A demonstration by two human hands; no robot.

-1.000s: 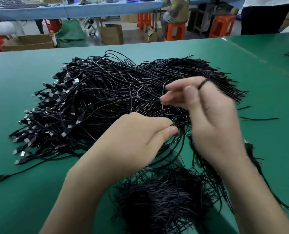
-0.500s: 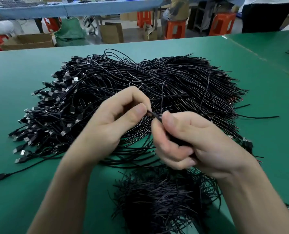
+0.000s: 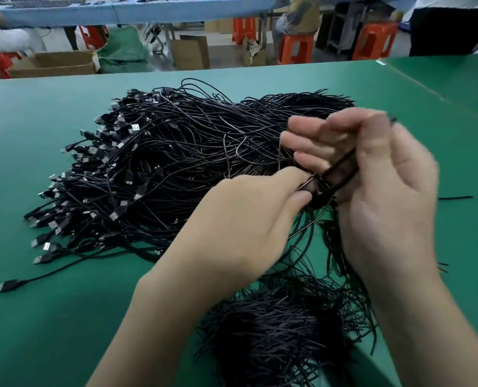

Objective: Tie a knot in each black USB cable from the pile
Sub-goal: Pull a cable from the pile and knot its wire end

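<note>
My left grip (image 3: 249, 219) pinches the black USB cable (image 3: 341, 166) over the pile (image 3: 190, 152) on the worktop (image 3: 51, 121), my right grip (image 3: 385, 208) holds its loop, so I should pull slowly and evenly.

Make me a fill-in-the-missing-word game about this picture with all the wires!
1. The table top is the colour ____.
2. The left hand and right hand hold one thin ____ cable between them.
3. In the big pile, the plugs lie on the ____ side of the picture.
4. The stools behind the table are ____.

Missing words: green, black, left, orange.
</note>
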